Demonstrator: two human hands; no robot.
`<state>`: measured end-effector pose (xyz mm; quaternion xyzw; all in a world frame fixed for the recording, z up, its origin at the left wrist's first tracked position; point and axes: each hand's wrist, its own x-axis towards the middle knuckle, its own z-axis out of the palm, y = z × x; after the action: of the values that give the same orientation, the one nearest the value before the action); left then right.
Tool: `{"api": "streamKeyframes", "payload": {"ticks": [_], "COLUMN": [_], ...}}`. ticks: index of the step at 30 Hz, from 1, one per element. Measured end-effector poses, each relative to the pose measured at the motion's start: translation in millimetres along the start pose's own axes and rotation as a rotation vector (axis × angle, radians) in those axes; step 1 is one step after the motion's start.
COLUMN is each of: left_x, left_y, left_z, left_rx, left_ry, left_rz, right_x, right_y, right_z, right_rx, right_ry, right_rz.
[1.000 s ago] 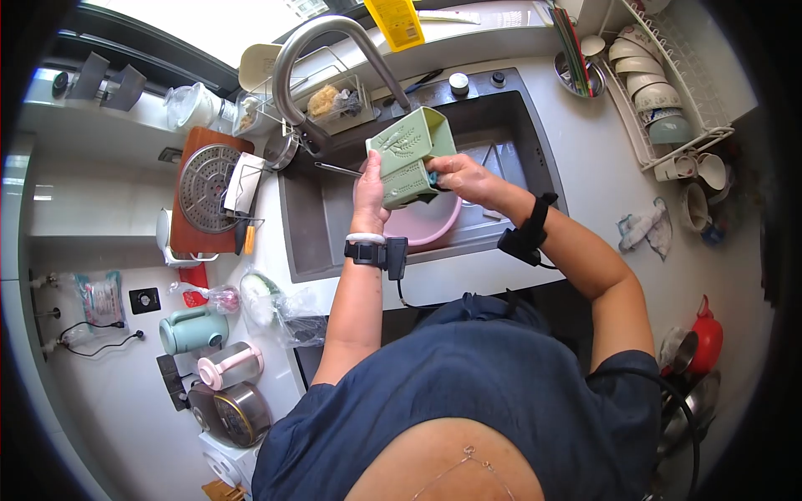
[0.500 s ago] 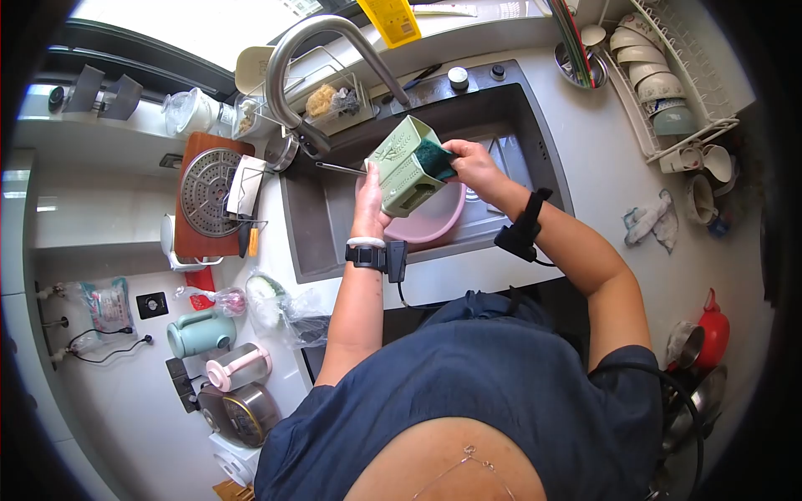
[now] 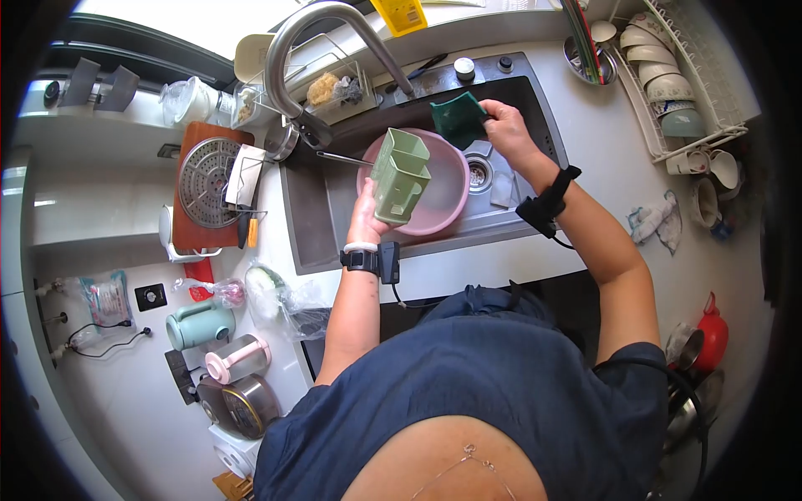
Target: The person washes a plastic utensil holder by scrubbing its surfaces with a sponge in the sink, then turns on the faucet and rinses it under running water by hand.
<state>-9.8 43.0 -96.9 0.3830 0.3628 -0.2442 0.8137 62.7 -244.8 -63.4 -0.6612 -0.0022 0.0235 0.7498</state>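
At centre frame, the left hand (image 3: pixel 366 213) has its grip around the lower side of a green caddy (image 3: pixel 399 188), above a pink basin (image 3: pixel 456 209). The right hand (image 3: pixel 508 129) pinches a soft-looking scouring pad (image 3: pixel 459 121). Caddy appears light, stiff, possibly slippery; lower walls suit holding.

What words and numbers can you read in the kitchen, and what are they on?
None can be read for sure.
Yellow thing at the top: dark marks, too small to read.
Plastic packet on the left: printing too blurred.
Green holder in the left hand: no letters I can make out.
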Motion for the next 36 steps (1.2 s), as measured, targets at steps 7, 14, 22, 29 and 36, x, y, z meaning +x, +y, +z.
{"api": "streamKeyframes", "payload": {"ticks": [7, 14, 22, 29, 36], "left_x": [4, -11, -33, -39, -52], "left_y": [-6, -11, -15, -18, -21], "left_z": [-17, -5, 17, 14, 28], "left_rx": [-0.094, -0.177, -0.061, 0.028, -0.006], "left_ry": [-0.067, -0.121, -0.13, -0.145, -0.206], "left_rz": [-0.089, -0.129, -0.033, 0.124, 0.151], "right_x": [-11, -17, -49, -36, -40], "right_y": [-6, -12, -27, -33, -26], "right_z": [1, 22, 59, 54, 58], "right_rx": [0.114, 0.122, -0.527, -0.43, -0.649], "right_ry": [0.019, -0.113, -0.43, -0.534, -0.581], "right_rz": [0.145, -0.001, -0.66, -0.262, -0.34]}}
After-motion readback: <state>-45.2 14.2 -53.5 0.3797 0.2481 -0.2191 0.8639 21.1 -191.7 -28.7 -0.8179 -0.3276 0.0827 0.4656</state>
